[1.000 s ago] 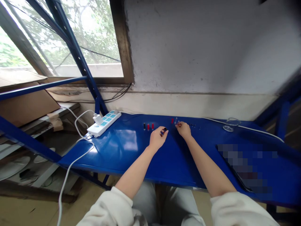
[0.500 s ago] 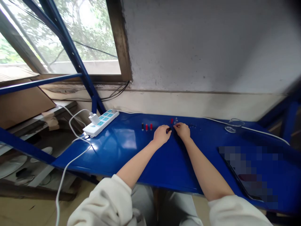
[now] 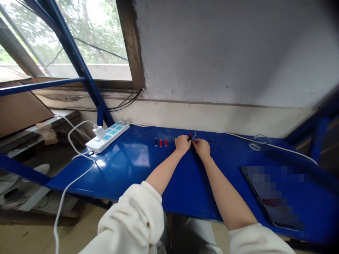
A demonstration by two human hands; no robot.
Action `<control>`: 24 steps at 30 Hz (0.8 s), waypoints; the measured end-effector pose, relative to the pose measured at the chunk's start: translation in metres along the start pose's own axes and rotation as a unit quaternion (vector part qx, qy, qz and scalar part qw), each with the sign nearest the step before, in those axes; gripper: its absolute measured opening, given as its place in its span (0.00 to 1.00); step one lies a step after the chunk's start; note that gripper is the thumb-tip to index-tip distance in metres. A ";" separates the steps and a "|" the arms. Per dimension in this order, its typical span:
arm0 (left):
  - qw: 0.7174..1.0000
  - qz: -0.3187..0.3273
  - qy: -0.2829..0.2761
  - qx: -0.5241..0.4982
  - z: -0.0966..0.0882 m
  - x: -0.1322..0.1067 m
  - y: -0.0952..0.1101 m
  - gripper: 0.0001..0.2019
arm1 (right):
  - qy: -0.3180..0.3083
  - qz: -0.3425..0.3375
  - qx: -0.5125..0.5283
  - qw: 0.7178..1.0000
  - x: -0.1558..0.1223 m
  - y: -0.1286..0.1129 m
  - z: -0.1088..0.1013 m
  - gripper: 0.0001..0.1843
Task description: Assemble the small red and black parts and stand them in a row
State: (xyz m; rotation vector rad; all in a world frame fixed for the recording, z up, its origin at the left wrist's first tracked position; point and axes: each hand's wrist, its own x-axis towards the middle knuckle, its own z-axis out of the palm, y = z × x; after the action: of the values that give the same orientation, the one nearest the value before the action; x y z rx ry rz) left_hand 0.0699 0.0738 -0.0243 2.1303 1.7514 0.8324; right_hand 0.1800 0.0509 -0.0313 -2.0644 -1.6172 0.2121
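Note:
Both my hands are far out on a glossy blue table [image 3: 137, 165], close together near its back edge. My left hand [image 3: 182, 144] is curled, its fingertips pinched at a small red piece [image 3: 190, 136]. My right hand [image 3: 201, 147] is also curled, fingertips at a small pale, clear piece [image 3: 194, 135] just right of the red one. What exactly each pinch holds is too small to see. To the left stand a row of small upright pieces [image 3: 160, 142], one black and two red. A few tiny dark pieces [image 3: 214, 142] lie to the right of my right hand.
A white power strip [image 3: 107, 136] with a plugged charger and white cable [image 3: 69, 183] lies at the table's left back. A thin white cord with a loop [image 3: 256, 145] runs along the right back. A dark flat tablet [image 3: 275, 197] sits front right. Window and blue frame bars [image 3: 79, 60] stand left.
My left hand moved forward and right until it met my right hand at the red and clear pieces. The dark piece seen in my left fingers earlier no longer shows.

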 end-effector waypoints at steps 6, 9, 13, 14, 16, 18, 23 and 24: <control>1.000 0.002 0.000 0.014 0.000 -0.001 -0.002 0.06 | 0.004 -0.006 0.001 1.000 0.000 0.001 0.001 0.13; 1.000 -0.002 0.003 0.013 0.000 0.000 -0.004 0.08 | 0.003 -0.003 0.000 1.000 0.000 0.001 0.000 0.13; 1.000 -0.005 0.008 0.021 0.001 0.001 -0.004 0.10 | 0.004 -0.001 -0.001 1.000 -0.001 0.001 0.000 0.13; 1.000 -0.005 0.008 0.024 0.001 0.002 -0.004 0.10 | 0.003 -0.002 -0.002 1.000 -0.001 0.000 -0.001 0.13; 0.999 -0.004 0.004 0.032 0.000 0.001 -0.004 0.10 | 0.000 0.000 -0.003 1.000 -0.001 0.000 -0.001 0.13; 0.999 -0.001 -0.008 0.040 -0.002 0.000 -0.002 0.11 | -0.001 0.005 -0.002 1.000 -0.001 0.000 -0.001 0.13; 0.999 0.023 -0.007 0.048 -0.015 -0.015 -0.001 0.15 | -0.008 0.014 -0.001 1.000 -0.002 -0.001 -0.003 0.14; 0.998 0.036 -0.005 0.048 -0.019 -0.020 -0.002 0.16 | -0.009 0.015 -0.003 1.000 -0.003 -0.001 -0.004 0.14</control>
State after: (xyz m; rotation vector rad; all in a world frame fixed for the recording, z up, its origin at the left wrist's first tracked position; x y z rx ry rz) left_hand 0.0554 0.0526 -0.0154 2.2661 1.7528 0.7678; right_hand 0.1797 0.0477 -0.0281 -2.0983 -1.6002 0.2364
